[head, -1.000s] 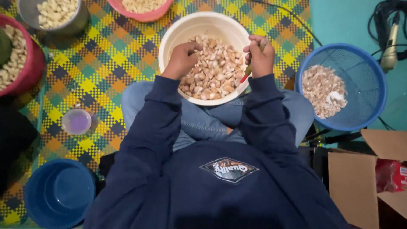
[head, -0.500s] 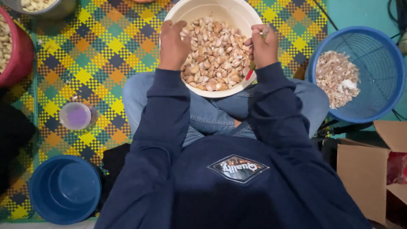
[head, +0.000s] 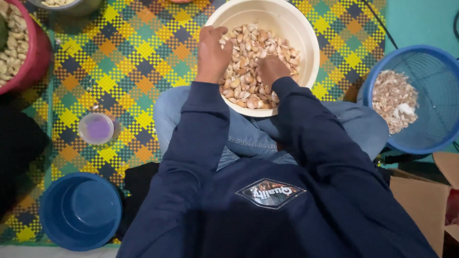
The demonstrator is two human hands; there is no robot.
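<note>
While the person sat cross-legged on the checked mat, here's roughly how it all sat around the cream bowl:

Cream bowl (head: 306, 33): round, on the person's lap, about half full of garlic cloves (head: 248, 57) in tan skins.
Left hand (head: 213, 52): at the bowl's left side, fingers curled down onto the cloves; couldn't tell if it actually gripped one.
Right hand (head: 272, 69): dug into the pile near the bowl's middle, fingers buried, so whether it clutched anything was anyone's guess.
Blue basket (head: 430, 62): right of the bowl, meshy walls, a heap of papery peels (head: 392, 98) inside.
Cardboard box (head: 420, 200): below the basket, well right of the bowl, brown flap open, something red showing at its edge.
Blue bucket (head: 79, 210): far down-left of the bowl, round.
Small cup (head: 96, 128): left of the bowl, clear with a purple look.
Pink tub (head: 31, 57): far left of the bowl, holding pale peeled cloves.
Badge (head: 270, 192): diamond-shaped patch on the navy sweatshirt, below the bowl, dark with a pale border.
Mat (head: 129, 57): yellow, green and orange checks under everything.
</note>
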